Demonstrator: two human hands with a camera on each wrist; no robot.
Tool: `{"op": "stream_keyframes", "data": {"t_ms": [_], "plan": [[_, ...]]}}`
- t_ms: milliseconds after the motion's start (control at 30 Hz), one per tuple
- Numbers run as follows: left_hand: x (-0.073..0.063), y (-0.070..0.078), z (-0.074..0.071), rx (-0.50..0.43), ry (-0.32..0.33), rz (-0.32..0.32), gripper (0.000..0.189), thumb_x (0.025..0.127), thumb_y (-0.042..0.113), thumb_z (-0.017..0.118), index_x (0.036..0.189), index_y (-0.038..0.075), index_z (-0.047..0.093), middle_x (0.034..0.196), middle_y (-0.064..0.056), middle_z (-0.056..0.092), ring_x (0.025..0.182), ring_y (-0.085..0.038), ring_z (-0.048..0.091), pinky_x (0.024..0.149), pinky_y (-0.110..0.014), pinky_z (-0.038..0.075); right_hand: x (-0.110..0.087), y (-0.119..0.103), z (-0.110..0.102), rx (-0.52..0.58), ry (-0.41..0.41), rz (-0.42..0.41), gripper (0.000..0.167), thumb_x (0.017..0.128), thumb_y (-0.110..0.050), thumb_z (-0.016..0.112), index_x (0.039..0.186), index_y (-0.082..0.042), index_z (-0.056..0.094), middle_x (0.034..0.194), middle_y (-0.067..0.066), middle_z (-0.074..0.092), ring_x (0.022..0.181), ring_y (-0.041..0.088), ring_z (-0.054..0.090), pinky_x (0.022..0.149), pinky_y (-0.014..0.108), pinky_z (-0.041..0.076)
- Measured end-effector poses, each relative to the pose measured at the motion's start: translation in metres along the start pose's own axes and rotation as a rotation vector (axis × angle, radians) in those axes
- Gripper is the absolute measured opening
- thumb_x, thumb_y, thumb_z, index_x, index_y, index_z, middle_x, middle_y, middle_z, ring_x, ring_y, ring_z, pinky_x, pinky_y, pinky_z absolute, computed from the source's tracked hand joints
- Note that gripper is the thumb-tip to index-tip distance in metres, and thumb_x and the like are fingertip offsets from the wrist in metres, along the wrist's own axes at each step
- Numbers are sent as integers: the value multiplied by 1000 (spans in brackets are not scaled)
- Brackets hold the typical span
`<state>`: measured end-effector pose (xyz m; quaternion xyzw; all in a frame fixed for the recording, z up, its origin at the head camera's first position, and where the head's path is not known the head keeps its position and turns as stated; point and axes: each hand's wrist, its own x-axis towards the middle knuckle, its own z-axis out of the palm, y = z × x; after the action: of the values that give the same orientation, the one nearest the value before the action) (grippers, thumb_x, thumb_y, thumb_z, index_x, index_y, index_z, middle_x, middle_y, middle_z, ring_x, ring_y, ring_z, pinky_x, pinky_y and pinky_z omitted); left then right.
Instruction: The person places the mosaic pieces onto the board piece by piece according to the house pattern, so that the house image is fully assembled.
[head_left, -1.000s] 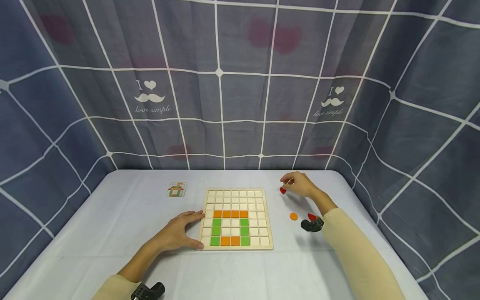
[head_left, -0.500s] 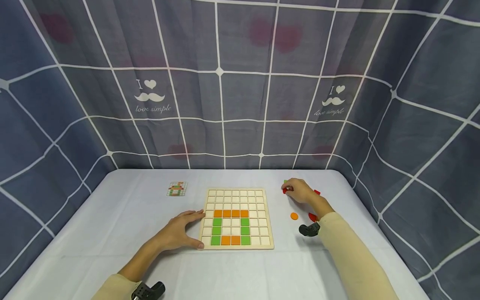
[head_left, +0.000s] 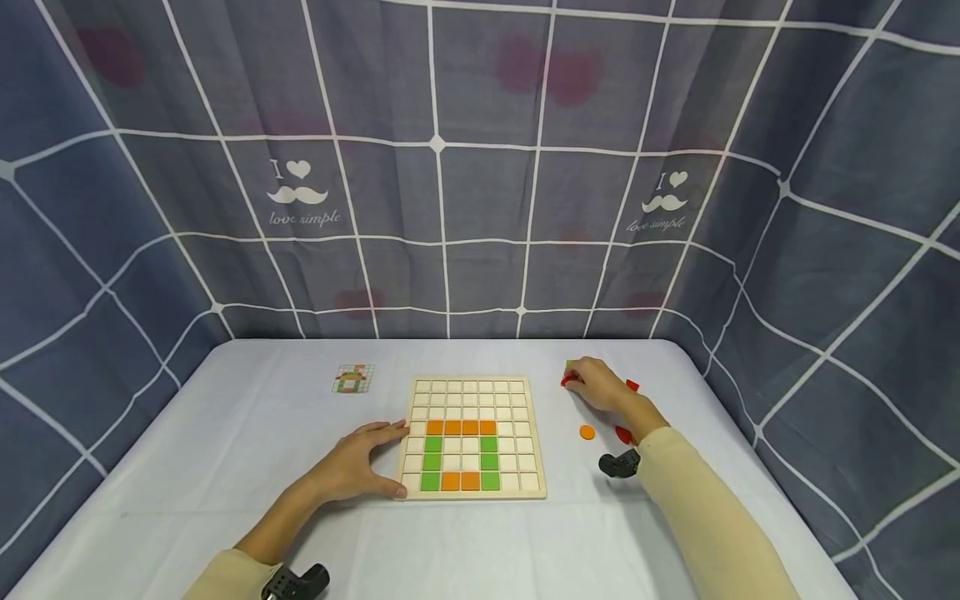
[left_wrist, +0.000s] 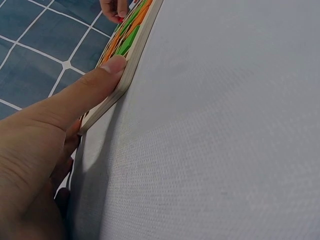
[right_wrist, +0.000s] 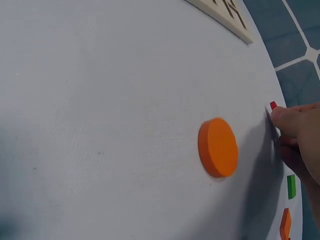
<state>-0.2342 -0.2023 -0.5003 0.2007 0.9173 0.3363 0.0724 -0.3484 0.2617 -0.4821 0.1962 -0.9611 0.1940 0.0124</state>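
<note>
A pale wooden grid board [head_left: 472, 396] lies on the table, with orange tiles [head_left: 461, 427] and green tiles [head_left: 432, 444] set in some of its cells. My left hand [head_left: 356, 462] rests along the board's left side, thumb near the front corner and fingers reaching to the edge farther back. In the left wrist view the thumb [left_wrist: 95, 85] presses on the board's rim. Over to the right of the board, my right hand [head_left: 596, 383] pinches a small red piece [right_wrist: 273, 105] between thumb and fingertips, close to the tabletop. Most of that piece is hidden by the fingers.
Near my right hand lie an orange disc [head_left: 587, 432], a red piece [head_left: 623, 434] by the wrist, another red piece [head_left: 632, 385] and a green piece [head_left: 569, 363]. A small patterned card [head_left: 352, 379] is at the back left. A grey gridded curtain [head_left: 480, 192] surrounds the table.
My right hand has come down onto the red piece and now pinches it; a green piece behind it and a red one to its right have come into sight. The left hand stays put.
</note>
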Motion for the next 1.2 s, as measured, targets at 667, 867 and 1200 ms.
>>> {"op": "stream_keyframes", "data": {"t_ms": [667, 867, 1200], "plan": [[0, -2, 0, 0, 1, -17, 104, 61, 53, 97, 150, 17, 58, 158, -5, 47, 146, -43, 34, 112, -70, 30, 30, -100, 4, 78, -2, -341, 15, 96, -8, 76, 109, -2, 76, 93, -1, 67, 82, 13, 56, 73, 28, 52], [0, -1, 1, -3, 4, -17, 103, 60, 53, 97, 149, 17, 58, 157, -6, 48, 146, -43, 35, 112, -70, 31, 35, -121, 16, 107, -22, -379, 14, 94, -10, 78, 107, -4, 77, 93, -2, 69, 82, 10, 58, 74, 26, 53], [-1, -1, -1, -1, 3, -1, 104, 61, 53, 97, 149, 16, 57, 155, -12, 49, 145, -43, 37, 115, -66, 30, 45, -152, 40, 186, -61, -382, 15, 93, -14, 80, 106, -7, 78, 97, -2, 73, 82, 9, 61, 76, 22, 54]]}}
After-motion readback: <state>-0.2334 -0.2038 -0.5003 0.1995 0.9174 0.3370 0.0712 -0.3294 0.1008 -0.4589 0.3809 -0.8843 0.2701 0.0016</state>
